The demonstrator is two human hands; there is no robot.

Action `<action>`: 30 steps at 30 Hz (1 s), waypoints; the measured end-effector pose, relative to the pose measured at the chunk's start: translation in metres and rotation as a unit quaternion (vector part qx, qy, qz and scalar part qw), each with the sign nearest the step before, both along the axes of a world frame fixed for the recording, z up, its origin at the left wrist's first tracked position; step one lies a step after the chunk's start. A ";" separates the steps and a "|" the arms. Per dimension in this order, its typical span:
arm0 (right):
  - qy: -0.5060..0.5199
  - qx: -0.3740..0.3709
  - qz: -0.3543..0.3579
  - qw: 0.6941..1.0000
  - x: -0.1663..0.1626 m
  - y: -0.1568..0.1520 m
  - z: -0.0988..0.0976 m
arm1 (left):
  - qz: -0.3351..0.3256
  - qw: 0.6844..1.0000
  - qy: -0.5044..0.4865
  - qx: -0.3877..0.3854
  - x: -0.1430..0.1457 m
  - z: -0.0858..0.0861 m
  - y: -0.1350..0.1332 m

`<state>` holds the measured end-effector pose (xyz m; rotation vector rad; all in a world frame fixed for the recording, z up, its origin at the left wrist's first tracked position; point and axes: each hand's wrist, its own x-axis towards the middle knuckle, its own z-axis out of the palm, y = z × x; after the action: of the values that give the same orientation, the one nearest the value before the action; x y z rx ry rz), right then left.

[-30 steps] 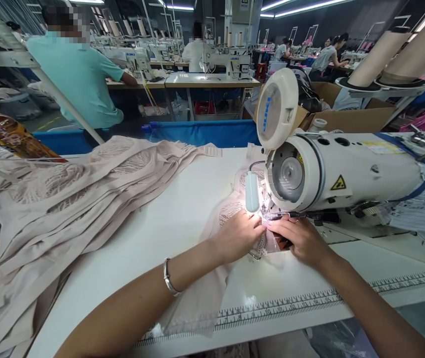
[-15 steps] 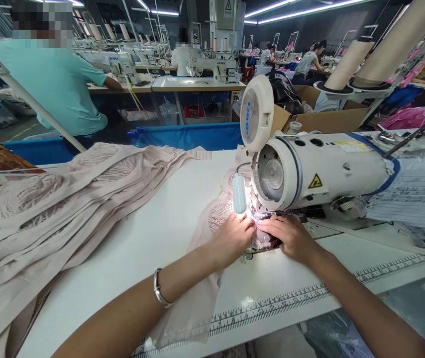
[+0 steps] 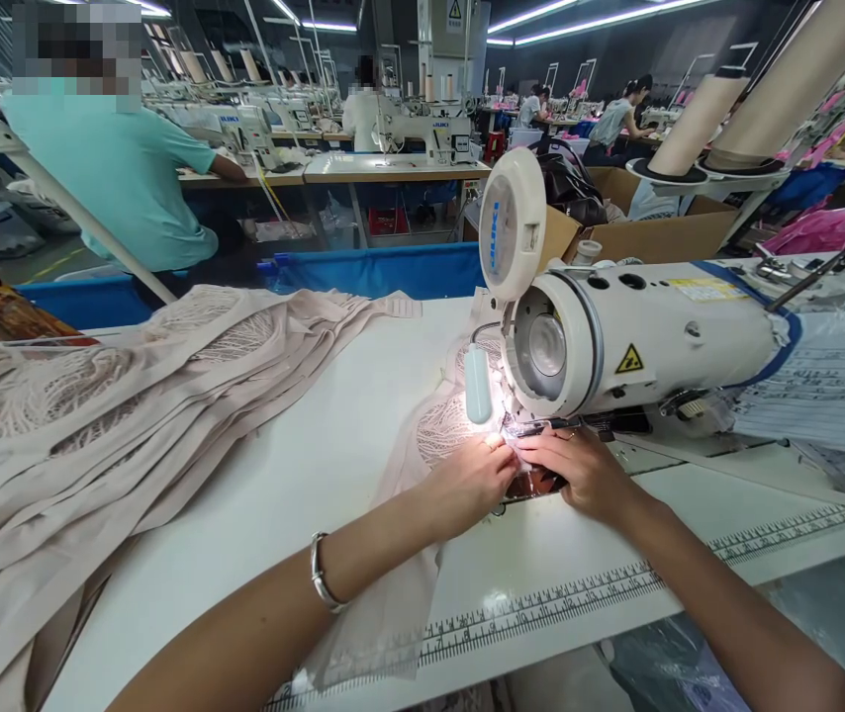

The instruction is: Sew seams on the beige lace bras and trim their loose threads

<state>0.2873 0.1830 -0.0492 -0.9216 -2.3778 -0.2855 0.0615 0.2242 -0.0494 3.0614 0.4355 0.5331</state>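
A pale pink lace fabric piece (image 3: 444, 425) lies under the sewing machine (image 3: 660, 331), its sheer end hanging over the table's front edge. My left hand (image 3: 471, 485), with curled fingers, grips the fabric's edge just left of the needle area. From the other side my right hand (image 3: 590, 475) holds the same edge, its fingers together and the tips close to my left fingertips. The needle and presser foot are mostly hidden by the hands and the machine head. A small lamp (image 3: 477, 386) lights this spot. Below the fingers a shiny reddish-brown plate (image 3: 533, 484) shows.
A heap of similar pink lace pieces (image 3: 170, 396) covers the table's left side. A printed ruler strip (image 3: 541, 608) runs along the front edge. Thread cones (image 3: 697, 124) stand behind at right, near a cardboard box (image 3: 675, 237). A person in a teal shirt (image 3: 111, 178) sits ahead.
My left hand has shifted slightly right and lower, nearer my right hand. The fabric between the hands has drawn in toward the machine, uncovering more of the reddish-brown plate.
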 end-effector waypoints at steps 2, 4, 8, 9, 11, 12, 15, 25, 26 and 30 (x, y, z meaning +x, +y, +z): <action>0.005 -0.010 0.000 1.000 0.000 -0.001 -0.001 | 0.000 1.000 0.006 -0.002 -0.001 0.000 0.000; 0.007 -0.030 -0.008 0.999 0.001 -0.003 -0.002 | 0.013 1.000 0.009 -0.007 -0.002 0.000 0.000; 0.014 -0.036 -0.017 0.999 0.003 -0.004 -0.003 | 0.053 0.998 0.023 -0.030 -0.004 0.003 -0.001; 0.016 -0.028 -0.016 0.999 0.003 -0.004 -0.002 | 0.063 0.997 0.024 -0.037 -0.005 0.003 -0.001; 0.013 -0.013 -0.014 1.000 0.003 -0.003 -0.001 | 0.076 0.996 0.025 -0.047 -0.005 0.005 0.000; 0.009 -0.008 -0.013 1.000 0.003 -0.002 0.000 | 0.079 0.995 0.026 -0.050 -0.005 0.006 0.001; -0.004 -0.017 -0.023 1.000 0.003 -0.002 0.001 | 0.083 0.994 0.032 -0.058 -0.007 0.009 0.004; 0.019 -0.033 -0.018 0.999 0.005 -0.003 -0.002 | 0.105 0.990 0.042 -0.086 -0.013 0.014 0.019; 0.017 -0.032 -0.014 0.999 0.004 -0.003 0.000 | 0.107 0.990 0.037 -0.083 -0.013 0.013 0.020; 0.002 -0.028 -0.018 0.999 0.001 -0.005 0.005 | 0.122 0.988 0.040 -0.088 -0.013 0.012 0.022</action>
<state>0.2886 0.1783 -0.0446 -0.9901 -2.3790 -0.2332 0.0485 0.2461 -0.0374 2.8840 0.8207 0.3526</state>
